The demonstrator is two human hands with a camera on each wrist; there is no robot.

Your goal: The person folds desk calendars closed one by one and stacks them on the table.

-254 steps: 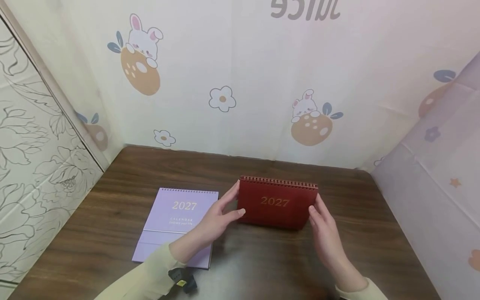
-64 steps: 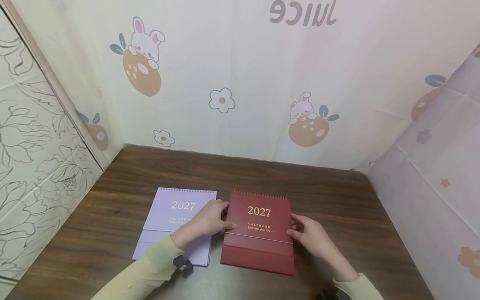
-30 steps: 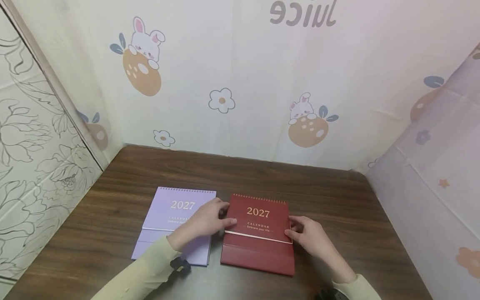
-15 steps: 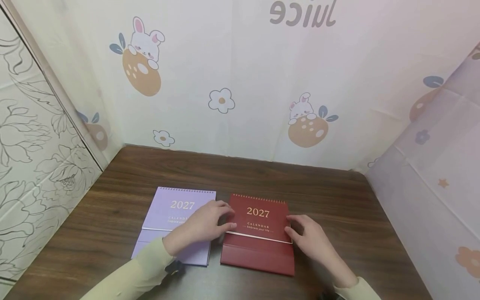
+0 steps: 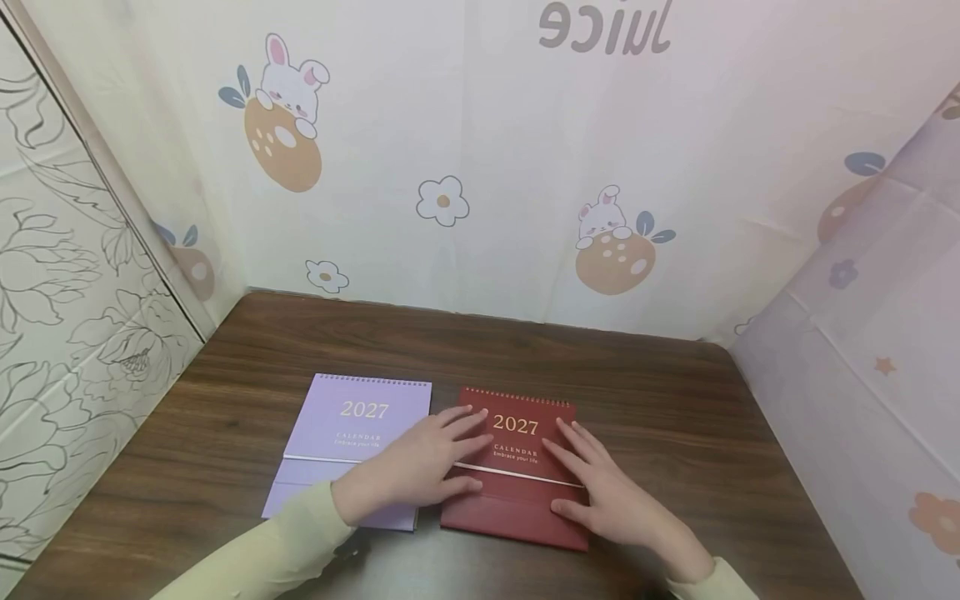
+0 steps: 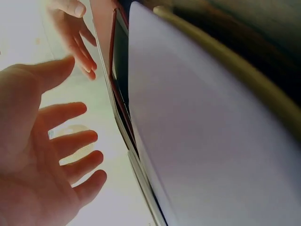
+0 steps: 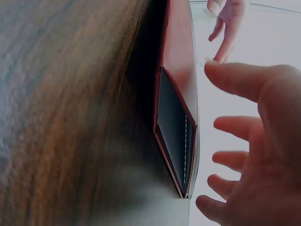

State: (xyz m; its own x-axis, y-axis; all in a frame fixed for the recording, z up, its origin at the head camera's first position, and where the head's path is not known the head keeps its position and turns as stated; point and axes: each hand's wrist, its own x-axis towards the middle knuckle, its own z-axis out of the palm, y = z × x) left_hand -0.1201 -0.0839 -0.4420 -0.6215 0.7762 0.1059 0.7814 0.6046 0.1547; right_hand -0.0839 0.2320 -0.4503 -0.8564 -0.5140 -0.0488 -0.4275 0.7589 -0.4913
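A red 2027 desk calendar (image 5: 517, 454) stands on its folded base at the middle of the table, spiral binding at the top. To its left stands a matching purple calendar (image 5: 352, 417), partly covered by the left arm. My left hand (image 5: 423, 458) hovers with spread fingers over the red calendar's left side. Over its right side is my right hand (image 5: 607, 483), fingers also spread. Both wrist views show a gap between the fingers and the red calendar (image 7: 181, 56). The purple cover (image 6: 202, 127) fills much of the left wrist view.
The dark wood table (image 5: 660, 408) runs back to a white curtain (image 5: 510, 150) printed with rabbits and fruit. A panel with line-drawn flowers (image 5: 90, 283) borders the left side, and a pale curtain (image 5: 892, 350) the right.
The red calendar was held up by both hands, then set down beside the purple one and adjusted. Now both hands have let go of its edges and spread their fingers above it.
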